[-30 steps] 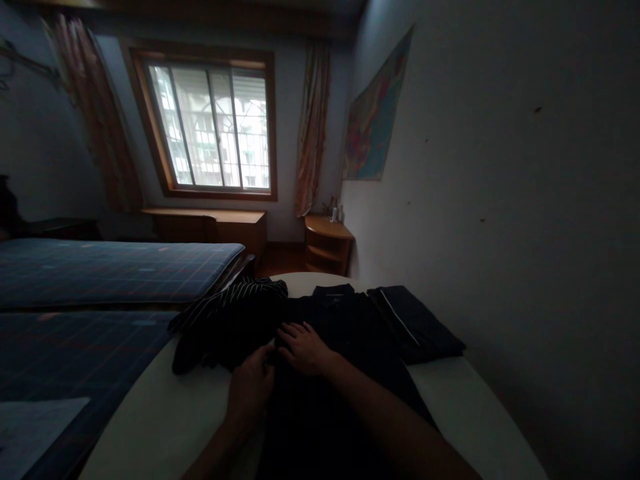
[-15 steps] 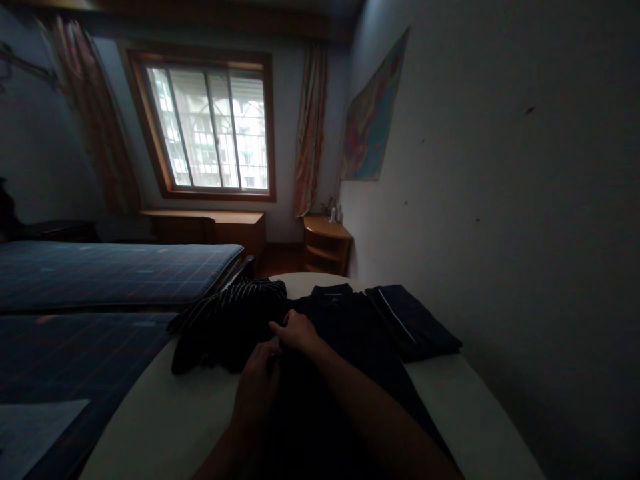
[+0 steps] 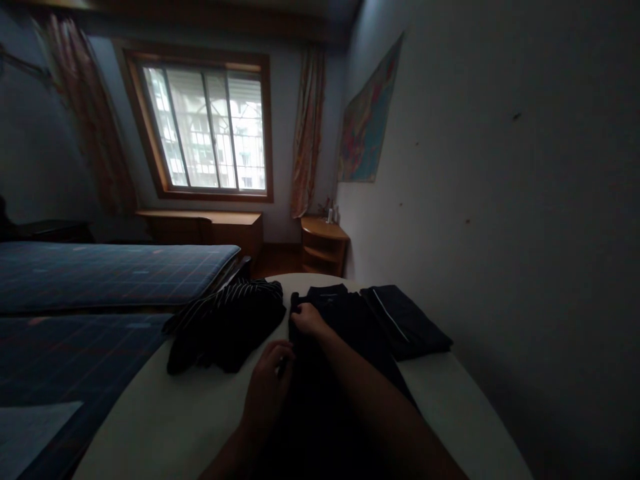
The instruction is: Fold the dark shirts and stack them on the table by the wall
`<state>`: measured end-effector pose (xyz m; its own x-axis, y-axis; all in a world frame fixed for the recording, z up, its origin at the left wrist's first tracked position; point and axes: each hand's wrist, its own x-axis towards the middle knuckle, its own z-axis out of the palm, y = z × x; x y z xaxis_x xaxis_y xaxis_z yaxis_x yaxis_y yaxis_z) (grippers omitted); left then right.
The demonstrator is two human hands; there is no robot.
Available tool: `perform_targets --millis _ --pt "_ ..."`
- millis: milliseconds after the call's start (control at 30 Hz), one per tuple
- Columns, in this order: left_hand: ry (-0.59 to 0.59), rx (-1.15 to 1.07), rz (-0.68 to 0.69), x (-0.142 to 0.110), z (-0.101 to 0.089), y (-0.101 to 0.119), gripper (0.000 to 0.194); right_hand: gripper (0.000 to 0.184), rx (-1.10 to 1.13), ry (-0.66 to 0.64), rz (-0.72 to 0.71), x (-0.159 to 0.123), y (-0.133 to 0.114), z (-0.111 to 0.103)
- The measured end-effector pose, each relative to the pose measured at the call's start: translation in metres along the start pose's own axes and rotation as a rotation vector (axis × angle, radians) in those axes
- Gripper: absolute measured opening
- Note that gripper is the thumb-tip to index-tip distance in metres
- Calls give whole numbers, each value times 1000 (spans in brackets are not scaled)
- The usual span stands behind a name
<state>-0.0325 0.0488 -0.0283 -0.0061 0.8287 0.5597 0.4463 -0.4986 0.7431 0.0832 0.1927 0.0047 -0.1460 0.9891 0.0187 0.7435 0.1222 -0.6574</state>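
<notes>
A dark collared shirt (image 3: 345, 313) lies lengthwise on the pale round table (image 3: 150, 413), its collar toward the far edge. My right hand (image 3: 307, 320) is closed on the left edge of the shirt, below the collar. Nearer to me, my left hand (image 3: 273, 370) has its fingers curled at the same edge, with dark cloth between them. The lower part of the shirt is too dark to make out. To the left lies a loose heap of dark clothing (image 3: 230, 327) with striped cloth on top. Right of the collar rests a folded dark garment (image 3: 407, 323) with a white line.
Two blue checked mattresses (image 3: 115, 277) are at the left, beyond the table. A wooden corner shelf (image 3: 325, 230) and a low wooden desk (image 3: 240, 223) stand near the window (image 3: 215, 127). A white wall (image 3: 500, 280) runs along the right.
The shirt's left edge has been folded inward, to the right, and bare tabletop now shows between it and the clothing heap. Both hands have shifted slightly right; the view has turned a little.
</notes>
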Motion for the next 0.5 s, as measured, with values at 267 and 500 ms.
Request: perform_targets --millis 267,500 --pt "-69 10 -33 20 30 39 16 34 238 65 4 11 45 -19" --pt "-327 44 -107 -3 62 51 33 51 380 73 -22 -3 86 -23"
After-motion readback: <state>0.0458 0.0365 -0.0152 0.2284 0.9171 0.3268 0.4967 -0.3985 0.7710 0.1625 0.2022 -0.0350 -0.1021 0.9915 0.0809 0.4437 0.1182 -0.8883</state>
